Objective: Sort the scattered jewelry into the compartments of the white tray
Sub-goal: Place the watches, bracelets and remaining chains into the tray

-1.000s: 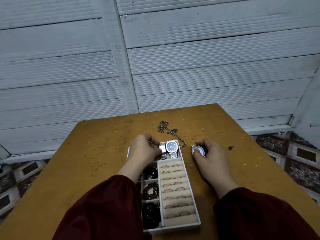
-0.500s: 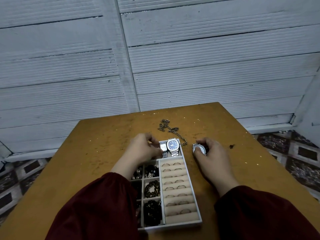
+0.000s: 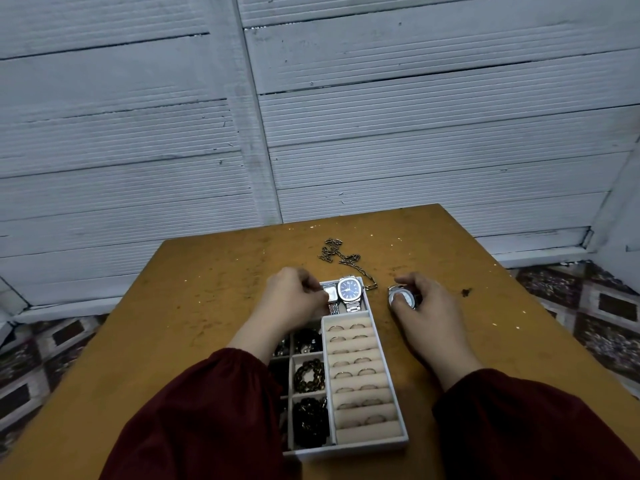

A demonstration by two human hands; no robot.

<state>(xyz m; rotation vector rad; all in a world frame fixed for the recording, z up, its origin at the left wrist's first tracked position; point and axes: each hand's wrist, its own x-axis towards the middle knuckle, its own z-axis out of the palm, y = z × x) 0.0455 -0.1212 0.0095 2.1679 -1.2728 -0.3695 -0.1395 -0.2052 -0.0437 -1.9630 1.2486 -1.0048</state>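
The white tray [image 3: 388, 362] lies on the wooden table in front of me. Its right column of beige ring rolls [image 3: 360, 372] holds several rings, and the left cells hold dark bead bracelets [image 3: 309, 375]. In the far compartment sit a blue-faced silver watch [image 3: 349, 289] and a small square-faced watch [image 3: 330, 294]. My left hand [image 3: 292, 299] pinches the square-faced watch at that compartment. My right hand [image 3: 424, 306] grips a round white-faced silver watch [image 3: 401, 298] on the table just right of the tray. A loose metal chain [image 3: 337, 254] lies beyond the tray.
The brown table [image 3: 194, 299] ends close behind the chain, with a white panelled wall beyond. Patterned floor tiles [image 3: 588, 306] show on both sides. A small dark speck [image 3: 465, 292] lies right of my right hand. My dark red sleeves cover the tray's near left part.
My left forearm has shifted a little left, uncovering more of the bead cells. Both hands stay on their watches in almost the same places.
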